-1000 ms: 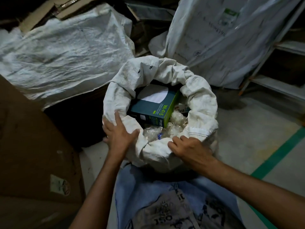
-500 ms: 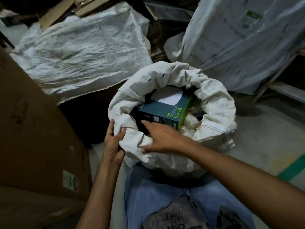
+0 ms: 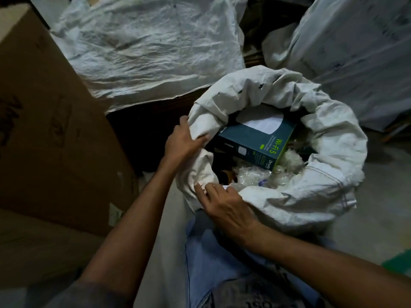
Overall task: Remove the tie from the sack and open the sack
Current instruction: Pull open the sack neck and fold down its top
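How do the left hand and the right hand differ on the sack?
The left hand grips the left rim of the sack, fingers curled round the cloth; the right hand lies flatter on the near rim, its grip unclear. The left hand reaches farther than the right hand. Both touch the rolled rim.
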`<state>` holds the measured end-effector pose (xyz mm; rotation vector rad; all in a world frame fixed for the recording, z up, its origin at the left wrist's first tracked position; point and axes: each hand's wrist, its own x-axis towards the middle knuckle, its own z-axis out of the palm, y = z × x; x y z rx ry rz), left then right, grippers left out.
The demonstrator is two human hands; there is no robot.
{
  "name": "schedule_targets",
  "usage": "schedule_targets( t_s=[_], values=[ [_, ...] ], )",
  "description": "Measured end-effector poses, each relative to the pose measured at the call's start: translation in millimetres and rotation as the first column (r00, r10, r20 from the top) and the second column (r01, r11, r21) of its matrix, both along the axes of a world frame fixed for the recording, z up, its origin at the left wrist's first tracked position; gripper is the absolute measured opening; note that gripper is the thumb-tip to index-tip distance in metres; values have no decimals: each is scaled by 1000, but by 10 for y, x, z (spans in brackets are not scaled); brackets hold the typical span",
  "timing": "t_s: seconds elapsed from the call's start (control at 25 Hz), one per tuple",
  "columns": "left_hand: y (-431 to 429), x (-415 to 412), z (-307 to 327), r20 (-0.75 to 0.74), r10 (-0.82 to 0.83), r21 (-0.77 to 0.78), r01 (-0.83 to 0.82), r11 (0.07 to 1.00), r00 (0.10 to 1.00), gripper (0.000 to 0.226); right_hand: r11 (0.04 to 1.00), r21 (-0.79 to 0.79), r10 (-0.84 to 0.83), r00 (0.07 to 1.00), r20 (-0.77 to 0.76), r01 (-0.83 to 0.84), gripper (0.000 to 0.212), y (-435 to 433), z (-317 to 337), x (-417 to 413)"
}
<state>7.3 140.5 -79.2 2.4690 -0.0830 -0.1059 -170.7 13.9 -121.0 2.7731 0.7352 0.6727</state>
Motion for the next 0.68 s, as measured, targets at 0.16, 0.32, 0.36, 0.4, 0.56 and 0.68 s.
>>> schedule_targets(
  t_s=[0.16, 0.32, 0.36, 0.4, 0.56, 0.68],
  values=[
    [-34, 311, -94, -149, 164, -433, -213, 876, 975, 13, 925, 310, -63, 893, -447, 220, 62, -44, 293, 63],
    [104, 433, -158, -558, 74, -736, -534, 417, 827, 25, 765, 529, 56, 780, -623, 367, 31, -323, 811, 553],
    [127, 410, -175, -590, 30, -748, -560, 356, 807, 34, 785, 541, 81, 815, -573, 302, 36, -360, 878, 753],
    [137, 385, -198, -592, -9, -764, -558, 324, 806, 39, 833, 509, 92, 852, -515, 218, 50, -391, 904, 983],
    [182, 304, -145, -473, -37, -826, -428, 367, 880, 29, 996, 50, -47, 922, -383, 72, 94, -455, 825, 2051],
    [263, 348, -110, -416, -86, -824, -335, 457, 905, 26, 998, -67, -34, 958, -286, 15, 85, -516, 717, 2581]
  ],
)
